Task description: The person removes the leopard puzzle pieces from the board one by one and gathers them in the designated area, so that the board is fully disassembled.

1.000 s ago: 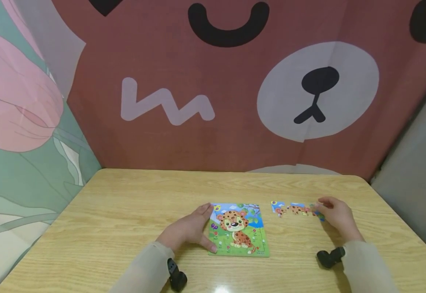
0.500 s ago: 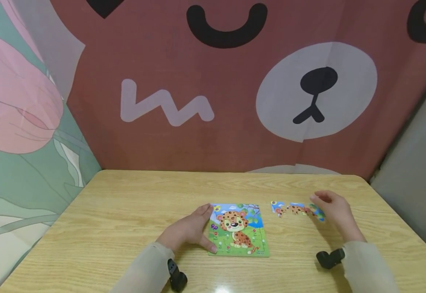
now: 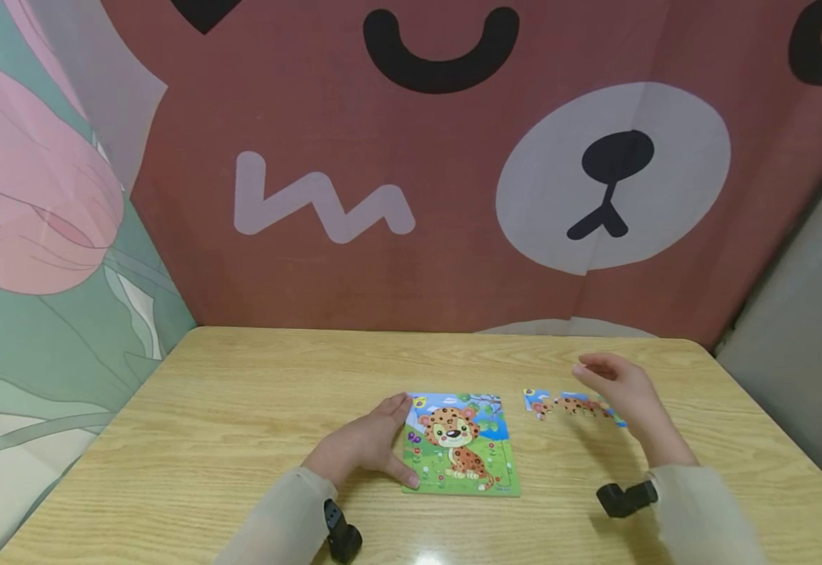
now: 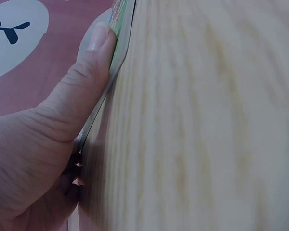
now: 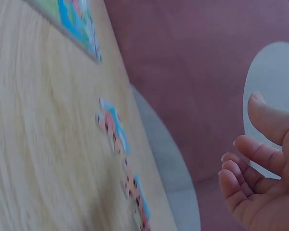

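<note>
A square jigsaw puzzle board (image 3: 456,443) with a leopard cub picture lies flat on the table. My left hand (image 3: 365,443) holds it along its left side, thumb over the near corner and fingers at the far corner. In the left wrist view the thumb (image 4: 82,82) lies along the board's edge. To the right of the board lies a row of loose puzzle pieces (image 3: 568,403), spotted orange with blue. Above the row's right end my right hand (image 3: 626,388) hovers with loosely bent fingers, nothing between them. The right wrist view shows that hand (image 5: 265,168) raised away from the pieces (image 5: 114,130).
The wooden table (image 3: 277,377) has its far edge against a brown wall hanging (image 3: 453,282) with a bear face. A floral hanging (image 3: 44,329) borders the left side. Black wrist cameras are strapped at both cuffs.
My right hand has lifted off the right end of the row of pieces and moved up and left. My left hand stays on the puzzle board.
</note>
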`<action>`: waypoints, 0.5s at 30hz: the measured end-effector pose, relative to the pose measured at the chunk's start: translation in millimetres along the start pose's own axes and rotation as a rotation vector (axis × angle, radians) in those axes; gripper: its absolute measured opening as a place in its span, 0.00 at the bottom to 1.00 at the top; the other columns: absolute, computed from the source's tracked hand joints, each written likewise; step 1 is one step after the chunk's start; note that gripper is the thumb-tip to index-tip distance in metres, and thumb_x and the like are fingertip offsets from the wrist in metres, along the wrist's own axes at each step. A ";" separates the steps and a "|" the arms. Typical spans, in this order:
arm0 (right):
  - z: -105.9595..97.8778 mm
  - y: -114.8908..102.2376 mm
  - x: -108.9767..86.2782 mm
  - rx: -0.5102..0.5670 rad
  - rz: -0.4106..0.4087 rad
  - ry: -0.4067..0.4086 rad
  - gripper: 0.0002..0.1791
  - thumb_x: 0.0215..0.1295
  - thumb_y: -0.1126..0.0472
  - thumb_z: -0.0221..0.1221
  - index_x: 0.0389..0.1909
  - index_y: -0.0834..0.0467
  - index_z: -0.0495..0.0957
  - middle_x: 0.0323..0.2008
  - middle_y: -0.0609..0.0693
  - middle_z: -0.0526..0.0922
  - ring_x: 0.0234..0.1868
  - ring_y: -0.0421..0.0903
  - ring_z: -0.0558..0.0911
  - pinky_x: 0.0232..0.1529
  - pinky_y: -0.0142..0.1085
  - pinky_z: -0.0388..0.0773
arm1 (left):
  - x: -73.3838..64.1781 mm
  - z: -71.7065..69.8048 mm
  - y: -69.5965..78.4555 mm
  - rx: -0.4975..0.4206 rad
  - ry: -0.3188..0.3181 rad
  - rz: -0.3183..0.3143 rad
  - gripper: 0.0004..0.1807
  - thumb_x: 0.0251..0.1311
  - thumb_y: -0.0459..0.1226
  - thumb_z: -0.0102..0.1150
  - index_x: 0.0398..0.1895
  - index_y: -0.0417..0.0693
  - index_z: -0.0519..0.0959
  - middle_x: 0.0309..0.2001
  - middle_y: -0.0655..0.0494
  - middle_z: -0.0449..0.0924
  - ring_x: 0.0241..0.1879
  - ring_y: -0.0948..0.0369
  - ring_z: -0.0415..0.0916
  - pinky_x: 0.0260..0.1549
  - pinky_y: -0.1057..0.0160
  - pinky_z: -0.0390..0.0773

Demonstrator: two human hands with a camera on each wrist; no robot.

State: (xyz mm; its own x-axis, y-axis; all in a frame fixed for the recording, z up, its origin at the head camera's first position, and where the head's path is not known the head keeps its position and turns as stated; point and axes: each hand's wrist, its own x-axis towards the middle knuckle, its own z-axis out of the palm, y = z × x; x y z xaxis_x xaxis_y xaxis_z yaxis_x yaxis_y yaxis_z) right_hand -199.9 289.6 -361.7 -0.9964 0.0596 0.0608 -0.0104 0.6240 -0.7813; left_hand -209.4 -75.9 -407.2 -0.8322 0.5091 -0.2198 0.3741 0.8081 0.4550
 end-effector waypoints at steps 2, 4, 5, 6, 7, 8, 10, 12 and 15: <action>1.8 -5.5 -0.8 0.012 -0.015 -0.010 0.37 0.64 0.39 0.49 0.63 0.64 0.63 0.56 0.64 0.71 0.57 0.60 0.70 0.53 0.52 0.72 | -0.3 -0.2 0.2 0.002 0.001 0.000 0.71 0.24 0.62 0.70 0.73 0.43 0.45 0.74 0.50 0.40 0.72 0.53 0.39 0.69 0.54 0.50; 4.3 -10.1 -1.1 0.025 -0.028 -0.019 0.36 0.65 0.40 0.50 0.63 0.64 0.64 0.56 0.63 0.71 0.57 0.59 0.71 0.52 0.50 0.72 | -0.6 -0.3 0.3 0.001 0.002 -0.001 0.71 0.24 0.62 0.70 0.73 0.43 0.45 0.74 0.50 0.40 0.72 0.53 0.39 0.69 0.53 0.50; 5.9 -12.3 -1.1 0.029 -0.035 -0.024 0.35 0.65 0.41 0.50 0.63 0.63 0.64 0.55 0.62 0.71 0.56 0.58 0.71 0.52 0.49 0.73 | -0.9 -0.3 0.4 0.000 0.003 0.000 0.71 0.23 0.62 0.70 0.73 0.43 0.45 0.74 0.50 0.40 0.72 0.53 0.39 0.69 0.53 0.50; 7.6 -14.6 -1.0 0.033 -0.042 -0.025 0.35 0.65 0.41 0.51 0.62 0.63 0.65 0.55 0.62 0.72 0.55 0.57 0.72 0.51 0.46 0.74 | -0.9 -0.3 0.4 -0.001 0.004 0.000 0.71 0.23 0.62 0.71 0.73 0.43 0.45 0.74 0.49 0.39 0.72 0.53 0.39 0.69 0.53 0.50; 9.4 -16.7 -0.8 0.037 -0.049 -0.029 0.35 0.65 0.41 0.51 0.62 0.63 0.65 0.54 0.61 0.72 0.54 0.55 0.73 0.50 0.44 0.75 | -1.0 -0.2 0.4 -0.001 0.004 0.000 0.71 0.23 0.62 0.71 0.73 0.43 0.45 0.74 0.49 0.39 0.72 0.53 0.38 0.69 0.53 0.50; 11.2 -19.0 -0.6 0.038 -0.055 -0.031 0.34 0.65 0.42 0.52 0.61 0.63 0.66 0.54 0.61 0.73 0.52 0.53 0.74 0.49 0.41 0.76 | -0.9 -0.2 0.3 -0.002 0.005 0.000 0.71 0.23 0.62 0.71 0.73 0.42 0.45 0.74 0.49 0.40 0.72 0.53 0.39 0.69 0.53 0.50; 14.5 -23.5 -0.4 0.035 -0.069 -0.033 0.32 0.65 0.44 0.53 0.60 0.63 0.67 0.52 0.59 0.74 0.49 0.47 0.75 0.46 0.36 0.77 | -0.8 -0.2 0.3 -0.001 0.006 0.001 0.71 0.23 0.62 0.71 0.73 0.42 0.45 0.74 0.49 0.40 0.72 0.53 0.39 0.69 0.53 0.50; 17.6 -28.4 -0.7 0.037 -0.084 -0.036 0.31 0.64 0.45 0.54 0.59 0.63 0.68 0.50 0.59 0.75 0.45 0.43 0.75 0.43 0.33 0.77 | -0.6 -0.3 0.4 0.001 0.004 0.002 0.71 0.23 0.62 0.71 0.73 0.42 0.45 0.74 0.49 0.40 0.72 0.53 0.38 0.69 0.53 0.50; 22.5 -35.2 -1.2 0.049 -0.107 -0.051 0.29 0.64 0.46 0.55 0.58 0.63 0.69 0.48 0.58 0.76 0.43 0.41 0.76 0.41 0.33 0.78 | -0.6 -0.2 0.8 -0.001 0.005 0.000 0.71 0.23 0.62 0.71 0.72 0.42 0.45 0.74 0.49 0.40 0.72 0.53 0.39 0.69 0.53 0.49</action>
State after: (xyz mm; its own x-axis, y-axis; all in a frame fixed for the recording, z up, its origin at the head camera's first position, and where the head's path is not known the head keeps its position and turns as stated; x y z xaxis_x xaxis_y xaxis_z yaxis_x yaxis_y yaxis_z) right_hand -200.2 250.0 -348.2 -0.9923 -0.0457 0.1150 -0.1199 0.5855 -0.8018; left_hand -208.7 -75.6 -406.5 -0.8344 0.5072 -0.2155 0.3735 0.8081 0.4556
